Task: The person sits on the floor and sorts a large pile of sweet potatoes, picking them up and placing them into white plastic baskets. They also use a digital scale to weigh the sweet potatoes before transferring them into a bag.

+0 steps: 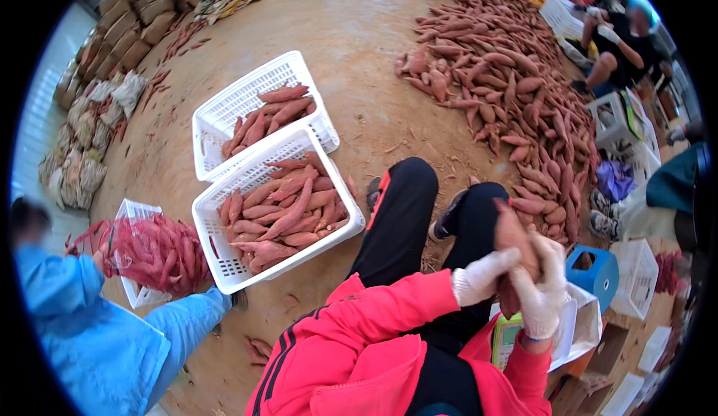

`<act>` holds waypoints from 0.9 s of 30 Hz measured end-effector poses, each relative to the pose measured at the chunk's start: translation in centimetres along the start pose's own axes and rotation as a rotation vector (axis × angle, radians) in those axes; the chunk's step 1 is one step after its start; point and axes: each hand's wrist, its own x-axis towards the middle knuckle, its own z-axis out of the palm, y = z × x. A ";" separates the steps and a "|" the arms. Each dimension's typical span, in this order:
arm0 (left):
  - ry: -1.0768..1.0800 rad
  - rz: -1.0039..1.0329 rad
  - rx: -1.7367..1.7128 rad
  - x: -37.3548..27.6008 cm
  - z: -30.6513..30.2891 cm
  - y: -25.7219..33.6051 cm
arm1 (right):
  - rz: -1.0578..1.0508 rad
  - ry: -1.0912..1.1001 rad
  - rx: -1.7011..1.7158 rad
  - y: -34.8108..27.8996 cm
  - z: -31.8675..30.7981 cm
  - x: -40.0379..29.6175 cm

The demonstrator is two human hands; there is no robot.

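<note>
Both of my hands wear white knitted gloves and grip a reddish sweet potato above my right knee. My left hand closes on it from the left, while my right hand wraps its right side. Motion blurs its upper end; a reddish tapered piece shows below my fingers, and I cannot tell whether it is a second root. Under my hands, partly covered, is a green-edged digital scale. To the left of my legs stands a white plastic crate of sweet potatoes, with another white crate behind it.
A long heap of sweet potatoes spreads along the right. At left, a person in blue handles a red mesh sack of sweet potatoes. A blue plastic stool stands right of my hands. Another person sits beyond the heap.
</note>
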 end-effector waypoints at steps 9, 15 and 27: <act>0.512 0.521 0.161 -11.0 0.3 12.7 | 0.512 -0.535 1.166 -1.0 16.4 7.4; 0.591 0.647 0.221 -16.6 0.5 17.7 | 0.913 -0.936 1.515 0.0 21.9 9.7; 1.535 0.129 1.849 -22.0 -15.3 24.3 | 0.756 -0.524 1.548 2.2 31.8 14.5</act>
